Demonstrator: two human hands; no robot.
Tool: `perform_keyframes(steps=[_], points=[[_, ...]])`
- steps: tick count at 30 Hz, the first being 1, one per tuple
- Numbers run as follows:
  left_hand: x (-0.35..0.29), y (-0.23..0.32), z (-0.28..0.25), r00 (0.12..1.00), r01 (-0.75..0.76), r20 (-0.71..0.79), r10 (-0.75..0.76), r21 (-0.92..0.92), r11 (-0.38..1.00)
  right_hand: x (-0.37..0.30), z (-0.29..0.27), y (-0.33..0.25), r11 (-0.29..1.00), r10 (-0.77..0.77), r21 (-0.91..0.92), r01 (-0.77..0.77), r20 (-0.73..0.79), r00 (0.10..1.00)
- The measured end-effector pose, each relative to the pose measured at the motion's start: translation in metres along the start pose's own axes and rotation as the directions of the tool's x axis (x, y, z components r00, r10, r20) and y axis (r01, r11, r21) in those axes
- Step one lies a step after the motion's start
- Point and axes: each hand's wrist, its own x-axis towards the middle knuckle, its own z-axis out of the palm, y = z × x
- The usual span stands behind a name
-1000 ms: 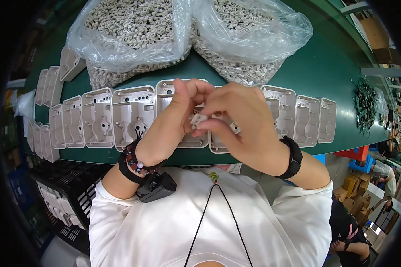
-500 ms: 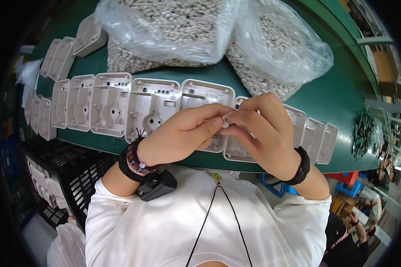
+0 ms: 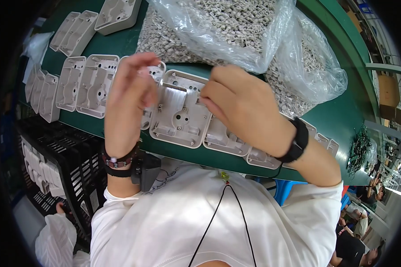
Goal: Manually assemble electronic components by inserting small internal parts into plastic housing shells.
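A row of grey plastic housings lies along the near edge of the green table [image 3: 343,120]. My right hand [image 3: 240,107] is over the upper right corner of the middle housing [image 3: 178,115], with its fingertips pinched on a small grey part that barely shows. My left hand [image 3: 129,98] is raised just left of that housing. Its fingers are loosely spread and hold nothing, and it covers part of the neighbouring housing [image 3: 153,73]. Each wrist wears a dark band.
Two clear bags of small grey parts [image 3: 254,40] fill the table behind the housings. More housings [image 3: 89,80] continue to the left. A black crate [image 3: 53,164] holding housings stands below the table at the left. Other people are at the lower right.
My hands were joined on a small part in front of my chest. They have now separated and moved forward over the housings, the right down to the middle housing's corner.
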Motion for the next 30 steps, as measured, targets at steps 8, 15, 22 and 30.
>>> perform_keyframes(steps=[8,15,22,30], points=[[-0.008,0.007,-0.012,0.932,-0.194,-0.353,0.079,-0.302,0.933,0.026,0.048,0.02,0.979,-0.039,-0.189,0.078,0.203,0.978],[-0.012,0.0,-0.026,0.969,-0.117,-0.234,0.074,-0.177,0.977,0.025,0.045,0.023,0.986,-0.025,-0.154,0.067,0.26,0.965],[-0.018,-0.008,-0.029,0.998,-0.036,0.052,0.043,-0.144,0.989,0.024,0.007,0.011,0.997,0.025,0.069,-0.045,0.271,0.962],[-0.016,-0.01,-0.014,0.981,0.193,0.079,-0.179,-0.232,0.953,0.036,0.015,-0.027,0.939,-0.029,0.34,0.056,-0.086,0.996]])
